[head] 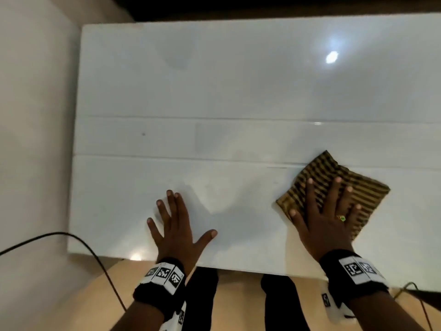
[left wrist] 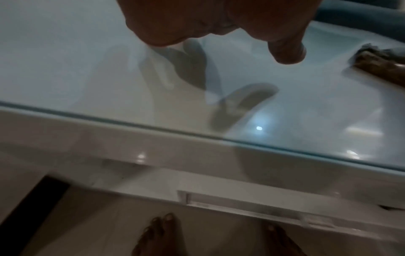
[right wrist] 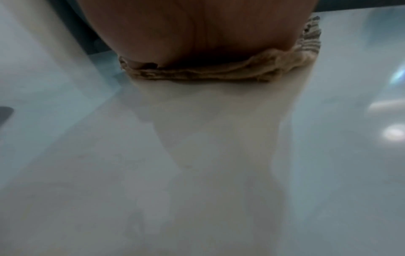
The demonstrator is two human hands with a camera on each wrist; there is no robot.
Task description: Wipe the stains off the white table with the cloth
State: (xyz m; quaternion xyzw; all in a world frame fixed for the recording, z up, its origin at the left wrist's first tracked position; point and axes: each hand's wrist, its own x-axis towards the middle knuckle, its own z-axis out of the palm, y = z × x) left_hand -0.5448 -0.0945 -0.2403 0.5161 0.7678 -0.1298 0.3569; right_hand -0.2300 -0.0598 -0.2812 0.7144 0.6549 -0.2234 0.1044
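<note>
A folded cloth [head: 358,185] with gold and black stripes lies flat on the glossy white table [head: 214,80], near its front right. My right hand [head: 327,211] presses down on the cloth with straight, spread fingers. My left hand [head: 175,223] lies flat on the bare table near the front edge, fingers spread, holding nothing. A small dark speck [head: 143,134] shows on the left middle of the table. In the right wrist view the cloth's folded edge [right wrist: 208,71] sits under my palm [right wrist: 192,31]. The left wrist view shows my left thumb [left wrist: 287,50] above the table and the cloth [left wrist: 381,64] far right.
Two thin seams [head: 167,117] cross the table from left to right. A black cable [head: 71,237] loops over the floor at the front left. My bare feet [left wrist: 160,235] stand under the table's front edge, beside a white drawer front [left wrist: 241,202].
</note>
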